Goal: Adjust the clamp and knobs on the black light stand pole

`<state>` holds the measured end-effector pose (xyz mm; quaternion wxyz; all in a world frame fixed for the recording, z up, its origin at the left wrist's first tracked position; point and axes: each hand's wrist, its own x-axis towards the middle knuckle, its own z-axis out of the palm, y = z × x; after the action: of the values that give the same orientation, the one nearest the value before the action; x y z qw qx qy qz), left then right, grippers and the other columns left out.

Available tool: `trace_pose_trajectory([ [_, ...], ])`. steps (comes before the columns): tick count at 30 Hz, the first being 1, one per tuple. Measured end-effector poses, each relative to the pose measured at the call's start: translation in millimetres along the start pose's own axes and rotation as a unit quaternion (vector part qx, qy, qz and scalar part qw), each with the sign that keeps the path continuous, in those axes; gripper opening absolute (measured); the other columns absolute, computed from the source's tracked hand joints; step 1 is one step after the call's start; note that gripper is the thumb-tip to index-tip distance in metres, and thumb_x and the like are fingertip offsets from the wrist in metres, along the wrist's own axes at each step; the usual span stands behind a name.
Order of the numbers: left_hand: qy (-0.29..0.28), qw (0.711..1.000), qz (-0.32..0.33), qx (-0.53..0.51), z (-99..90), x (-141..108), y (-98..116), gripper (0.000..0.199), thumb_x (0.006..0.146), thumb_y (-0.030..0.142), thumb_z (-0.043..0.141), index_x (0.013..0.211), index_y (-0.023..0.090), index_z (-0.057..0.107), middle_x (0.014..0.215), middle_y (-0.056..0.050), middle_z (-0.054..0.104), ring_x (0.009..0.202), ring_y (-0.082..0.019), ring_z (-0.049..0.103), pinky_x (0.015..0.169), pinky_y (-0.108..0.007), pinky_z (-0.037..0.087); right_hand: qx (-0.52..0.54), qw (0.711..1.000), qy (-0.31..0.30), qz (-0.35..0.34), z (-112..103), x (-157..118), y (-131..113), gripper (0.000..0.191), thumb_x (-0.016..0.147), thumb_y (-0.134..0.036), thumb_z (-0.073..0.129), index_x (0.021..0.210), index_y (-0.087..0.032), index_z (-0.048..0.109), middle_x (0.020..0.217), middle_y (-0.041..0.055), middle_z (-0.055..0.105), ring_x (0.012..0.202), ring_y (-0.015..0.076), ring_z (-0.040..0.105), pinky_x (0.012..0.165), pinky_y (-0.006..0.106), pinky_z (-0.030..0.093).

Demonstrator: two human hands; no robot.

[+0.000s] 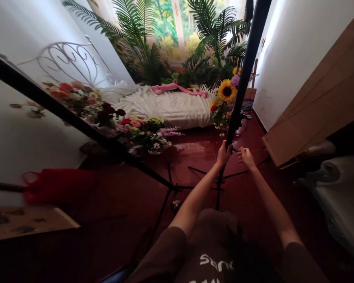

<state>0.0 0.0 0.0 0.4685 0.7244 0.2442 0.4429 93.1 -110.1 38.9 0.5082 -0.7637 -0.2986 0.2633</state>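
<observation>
Plainly, the trouble could have begun at the black stand (244, 80), which stood on the red floor (191, 147) off the near right corner of the bed (183, 112). The left hand (223, 154) had its fingers wrapped around the pole, low down; the right hand (246, 157) held its fingers bent and close together at a small knob (235, 150), though whether they pinched it I could not tell. Had that knob been a lock and come loose, the upper section might have slid down onto the left fingers, since its top ran out of view and the grip sat far below. A sideways push could also have tipped the pole towards the sunflower (227, 90) at the bed's near right corner, or towards the wooden board (306, 98) by the floor's right edge. The second stand (61, 111) added a risk: in this view a leg of it reached across to the first stand's legs, contact unclear, so a dragged base might have snagged. Its pole passed near the flowers (150, 135) at the bed's near left corner, which a knock could have crushed.
</observation>
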Motion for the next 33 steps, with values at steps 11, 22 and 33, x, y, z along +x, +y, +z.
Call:
trace_pose_trajectory([
  [11,-0.001,1.000,-0.001,-0.005,-0.8,-1,2,0.031,0.091,0.046,0.047,0.105,0.018,0.052,0.079,-0.003,0.063,0.067,-0.012,0.059,0.065,-0.021,0.044,0.014,0.994,-0.012,-0.108,6,-7,-7,0.030,0.076,-0.046,0.068,0.087,-0.021,0.055,0.080,0.0013,0.063,0.062,0.0136,0.058,0.051,0.024,0.050],
  [22,0.003,0.999,0.002,-0.033,-0.3,-2,-1,0.033,0.090,0.041,0.049,0.114,0.018,0.052,0.089,-0.006,0.066,0.074,-0.014,0.061,0.069,-0.025,0.046,-0.057,0.914,0.118,-0.383,13,-7,-85,0.084,0.079,-0.048,0.067,0.143,-0.031,0.016,0.149,0.0115,0.024,0.126,0.0251,0.046,0.097,0.048,0.051],
  [33,-0.042,0.999,-0.019,-0.018,-8.8,-3,7,0.035,0.091,0.040,0.049,0.118,0.018,0.046,0.086,-0.004,0.062,0.070,-0.013,0.058,0.067,-0.025,0.044,-0.021,0.930,0.164,-0.329,34,8,-122,0.064,0.091,-0.060,0.044,0.138,-0.024,0.022,0.137,0.0175,0.041,0.127,0.0263,0.047,0.097,0.049,0.051],
])
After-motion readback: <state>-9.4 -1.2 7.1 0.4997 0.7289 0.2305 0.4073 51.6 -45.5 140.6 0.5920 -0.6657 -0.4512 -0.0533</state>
